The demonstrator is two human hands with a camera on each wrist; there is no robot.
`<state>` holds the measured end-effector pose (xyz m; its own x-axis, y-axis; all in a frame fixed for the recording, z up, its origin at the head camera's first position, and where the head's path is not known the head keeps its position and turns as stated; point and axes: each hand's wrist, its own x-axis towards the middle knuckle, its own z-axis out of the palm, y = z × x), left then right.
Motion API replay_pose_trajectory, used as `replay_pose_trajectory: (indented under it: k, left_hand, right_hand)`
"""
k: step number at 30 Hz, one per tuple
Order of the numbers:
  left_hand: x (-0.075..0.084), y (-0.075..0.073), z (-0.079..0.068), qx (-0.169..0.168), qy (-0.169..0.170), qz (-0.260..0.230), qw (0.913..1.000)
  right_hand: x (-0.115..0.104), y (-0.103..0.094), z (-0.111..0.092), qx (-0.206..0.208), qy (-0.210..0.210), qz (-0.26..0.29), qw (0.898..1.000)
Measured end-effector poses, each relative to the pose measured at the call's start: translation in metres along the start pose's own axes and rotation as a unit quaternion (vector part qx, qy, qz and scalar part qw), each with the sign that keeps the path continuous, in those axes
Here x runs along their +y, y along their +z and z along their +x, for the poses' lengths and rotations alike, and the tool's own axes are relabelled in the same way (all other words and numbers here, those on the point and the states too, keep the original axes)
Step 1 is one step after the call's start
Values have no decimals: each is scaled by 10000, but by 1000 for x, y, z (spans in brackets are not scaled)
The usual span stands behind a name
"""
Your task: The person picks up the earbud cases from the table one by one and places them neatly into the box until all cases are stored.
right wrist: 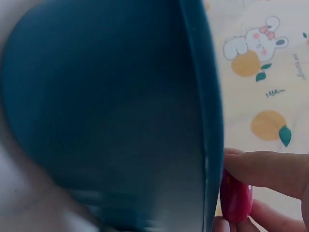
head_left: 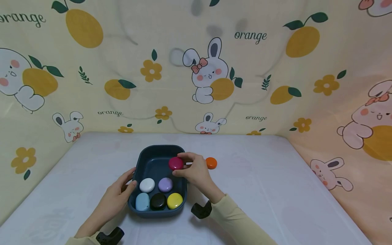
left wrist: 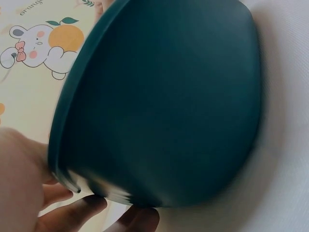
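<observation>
A dark blue rounded tray [head_left: 159, 213] stands on the white surface. My left hand [head_left: 117, 191] holds its left side, thumb at the rim and fingers against the outer wall [left wrist: 169, 96]. Above the tray's back right part, my right hand [head_left: 196, 170] pinches a crimson glossy rounded disc [head_left: 176, 163] between thumb and fingers. In the right wrist view, the disc [right wrist: 236, 198] shows just past the rim. Inside the tray's near half lie a white disc [head_left: 147, 185], a purple one [head_left: 165, 184], a light blue rounded piece [head_left: 142, 202], a black disc [head_left: 158, 201] and a yellow disc [head_left: 175, 200].
An orange disc [head_left: 211, 163] lies on the white tablecloth [head_left: 260, 190], right of the tray and just beyond my right hand. A patterned cloth [head_left: 171, 85] with rabbits and oranges rises at the back and sides. Black devices [head_left: 202, 210] sit at both wrists.
</observation>
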<state>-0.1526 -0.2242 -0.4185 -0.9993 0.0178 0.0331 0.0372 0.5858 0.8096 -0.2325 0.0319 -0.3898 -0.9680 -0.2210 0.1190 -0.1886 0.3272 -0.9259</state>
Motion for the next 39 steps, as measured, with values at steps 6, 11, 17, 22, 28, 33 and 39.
replay_pose_trajectory:
  k: [6,11,17,22,28,33,39]
  left_hand:
    - [1,0,0,3,-13,-8,10000]
    - [2,0,-1,-10,4,-2,10000]
    - [1,0,-1,-9,19,-25,10000]
    - [1,0,-1,7,-6,8,10000]
    - [1,1,0,0,-2,13,10000]
    - [2,1,-1,-17,4,-8,10000]
    - [1,1,-1,-5,-18,-11,10000]
  right_hand:
    - [4,-2,0,151,-142,-466,9987]
    - [7,-5,1,111,-118,-338,9993]
    - [7,-15,3,414,169,-2,9990]
    - [8,-27,5,776,224,251,9964]
    - [11,-46,9,1138,536,458,9910]
    - [16,-63,13,1343,814,336,9870]
    - [24,-78,17,1306,1065,282,9853]
